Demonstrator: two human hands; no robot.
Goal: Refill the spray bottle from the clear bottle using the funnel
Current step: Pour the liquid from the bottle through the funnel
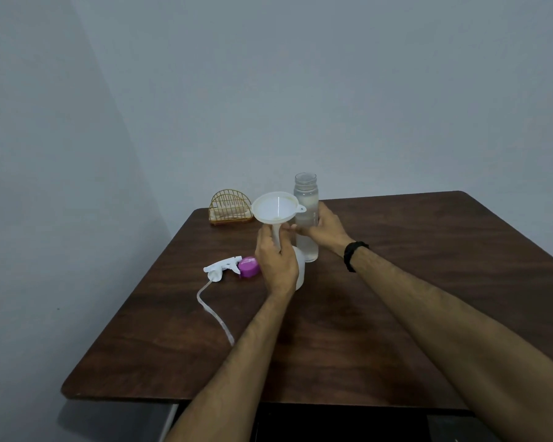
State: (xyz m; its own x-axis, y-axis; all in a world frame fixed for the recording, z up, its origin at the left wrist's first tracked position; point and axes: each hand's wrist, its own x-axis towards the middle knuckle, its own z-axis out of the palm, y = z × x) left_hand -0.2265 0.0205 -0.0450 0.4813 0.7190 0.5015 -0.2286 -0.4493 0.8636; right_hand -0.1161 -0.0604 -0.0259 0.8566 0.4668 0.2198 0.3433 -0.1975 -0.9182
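White plastic funnel stands in the neck of the white spray bottle mid-table, the left hand curled around stem and neck. Right hand wraps the clear bottle just right of it, uncapped, mostly full: probably heavy, smooth and slippery, best gripped mid-body. Trigger head and purple cap lie left.
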